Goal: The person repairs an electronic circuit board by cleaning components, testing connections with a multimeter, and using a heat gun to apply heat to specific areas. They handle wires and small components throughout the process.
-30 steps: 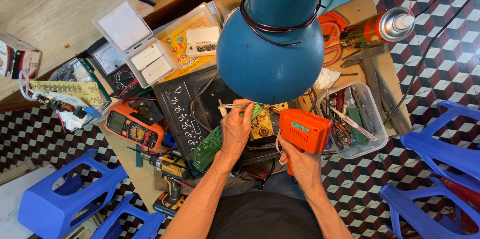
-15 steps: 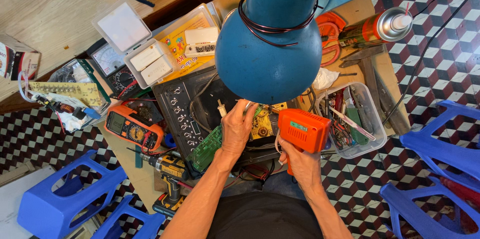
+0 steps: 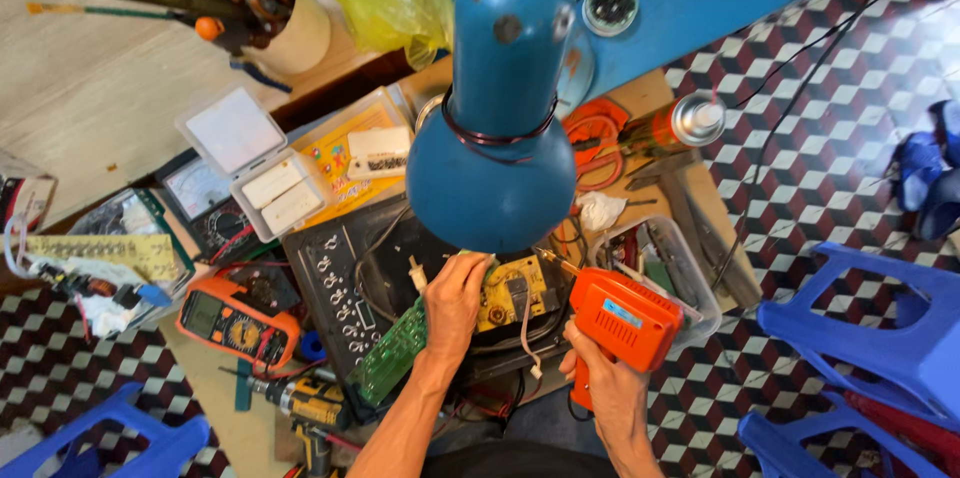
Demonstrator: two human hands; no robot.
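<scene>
My left hand (image 3: 455, 306) rests on a yellow circuit board (image 3: 512, 293) that lies in an opened black appliance (image 3: 345, 283); its fingers press down at the board's left edge. A green circuit board (image 3: 390, 358) sticks out below the wrist. My right hand (image 3: 595, 370) grips the handle of an orange soldering gun (image 3: 622, 316), whose thin tip (image 3: 552, 260) points up-left toward the yellow board. A big blue lamp shade (image 3: 490, 173) hangs right above and hides the upper part of the board.
An orange multimeter (image 3: 235, 320) and a yellow drill (image 3: 305, 408) lie to the left. A clear tray of tools (image 3: 665, 268) and a spray can (image 3: 670, 128) stand on the right. White parts boxes (image 3: 265, 173) sit behind. Blue plastic stools (image 3: 880, 338) surround the low table.
My left hand has shifted slightly down onto the yellow board. The soldering gun stays in my right hand, its tip still toward the board.
</scene>
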